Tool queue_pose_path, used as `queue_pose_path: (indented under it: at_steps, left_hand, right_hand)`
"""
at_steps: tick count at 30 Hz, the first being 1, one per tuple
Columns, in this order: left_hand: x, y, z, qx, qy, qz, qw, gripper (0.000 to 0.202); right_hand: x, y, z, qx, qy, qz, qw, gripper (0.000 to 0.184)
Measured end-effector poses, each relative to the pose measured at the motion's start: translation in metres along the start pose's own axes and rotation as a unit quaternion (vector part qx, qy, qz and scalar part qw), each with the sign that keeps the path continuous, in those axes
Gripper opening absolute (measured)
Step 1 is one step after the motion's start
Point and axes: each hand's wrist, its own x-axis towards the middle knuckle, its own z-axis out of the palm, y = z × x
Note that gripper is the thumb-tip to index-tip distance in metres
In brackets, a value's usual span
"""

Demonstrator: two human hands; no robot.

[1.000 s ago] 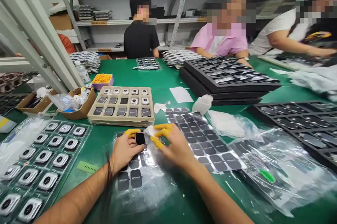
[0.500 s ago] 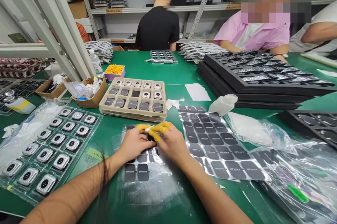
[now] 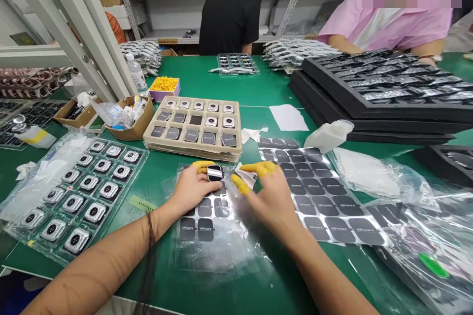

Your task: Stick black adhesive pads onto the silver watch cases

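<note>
My left hand [image 3: 194, 186], with yellow finger cots, grips a small square smartwatch body [image 3: 215, 173], its glossy dark screen facing up. To its right, my right hand [image 3: 271, 192] has its fingers apart, yellow cots on the tips. A crumpled white tissue [image 3: 248, 177] shows between that thumb and forefinger; whether they touch it is unclear. Under both hands lies a clear film sheet [image 3: 229, 251] with a few dark square screen stickers [image 3: 205, 229]. A fuller sticker sheet [image 3: 314, 206] lies right of my right hand.
Ahead stands a beige tray [image 3: 192, 148] of watch bodies; at left, a clear blister tray [image 3: 107, 211] of more. Stacked black foam trays [image 3: 332, 113], a white bottle [image 3: 328, 136] and plastic bags [image 3: 380, 177] occupy the right. Two people [image 3: 231, 14] are across the table.
My right hand has drawn away rightward from the watch body and its fingers have spread. The watch screen now shows in my left hand. The camera view has shifted slightly.
</note>
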Motion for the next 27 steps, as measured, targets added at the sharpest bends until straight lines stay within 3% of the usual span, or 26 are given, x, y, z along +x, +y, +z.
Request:
queue_pose_path:
  at_steps: [3,5,7,12,17,22,27]
  left_hand:
    - [0.002,0.0,-0.002,-0.053,0.039,0.014,0.998,0.053]
    - [0.004,0.0,-0.005,-0.06,0.075,0.018,0.995,0.051]
    - [0.005,0.002,-0.008,-0.062,0.109,0.015,0.992,0.05]
    - [0.007,0.007,-0.013,-0.071,0.149,-0.001,0.986,0.048]
    - [0.006,0.011,-0.013,-0.085,0.136,-0.015,0.987,0.046]
    - [0.003,0.013,-0.017,-0.075,0.088,-0.036,0.993,0.041]
    - [0.0,0.014,-0.02,-0.063,0.081,-0.037,0.994,0.04]
  right_hand:
    - [-0.009,-0.025,-0.002,0.094,-0.173,-0.099,0.975,0.022]
    - [-0.014,-0.036,0.004,0.098,-0.242,-0.122,0.958,0.039]
    - [-0.018,-0.039,0.012,0.087,-0.245,-0.123,0.958,0.05]
    - [-0.02,-0.032,0.021,0.096,-0.233,-0.112,0.961,0.041]
    - [-0.019,-0.033,0.024,0.122,-0.222,-0.072,0.965,0.045]
    - [-0.018,-0.035,0.026,0.144,-0.214,-0.043,0.965,0.045]
    - [-0.019,-0.037,0.031,0.131,-0.174,-0.075,0.973,0.02]
